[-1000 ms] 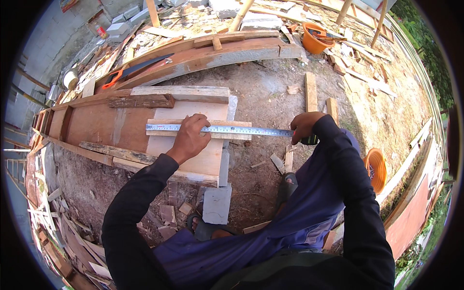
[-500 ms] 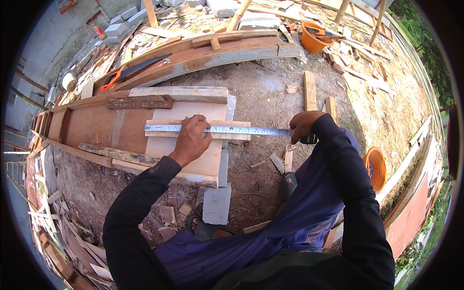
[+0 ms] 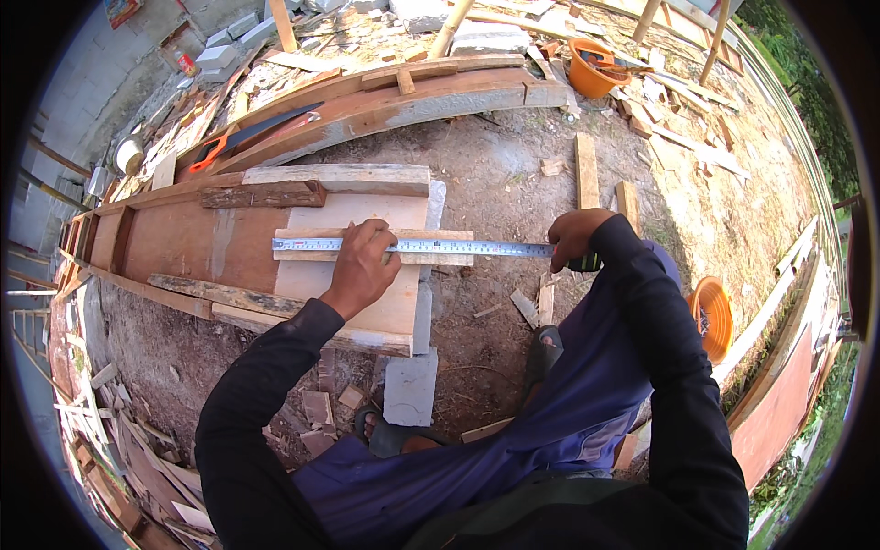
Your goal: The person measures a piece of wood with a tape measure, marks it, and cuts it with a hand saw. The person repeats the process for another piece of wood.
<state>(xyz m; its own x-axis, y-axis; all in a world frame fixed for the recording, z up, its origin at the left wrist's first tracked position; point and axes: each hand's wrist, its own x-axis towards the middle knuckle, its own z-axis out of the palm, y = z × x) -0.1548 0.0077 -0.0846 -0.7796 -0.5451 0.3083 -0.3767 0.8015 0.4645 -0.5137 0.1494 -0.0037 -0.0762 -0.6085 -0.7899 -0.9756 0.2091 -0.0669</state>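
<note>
A tape measure's pale blade (image 3: 504, 248) runs out straight along a short, narrow wooden strip (image 3: 447, 260). The strip lies on a plywood panel (image 3: 394, 298) and juts past its right end. My left hand (image 3: 363, 261) is closed over the strip and blade near their middle, pressing them together with fingers and thumb. Beyond the strip's right end, my right hand (image 3: 576, 236) grips the tape's dark case, mostly hidden under the fingers. The free end of the blade sits level with the strip's left end.
A handsaw (image 3: 247, 134) with an orange handle rests by a long timber form (image 3: 403, 108). One orange bucket (image 3: 596, 71) holds tools at the back; another (image 3: 711, 319) stands right of my leg. Grey blocks (image 3: 410, 390) lie near my sandalled feet, with wood offcuts scattered around.
</note>
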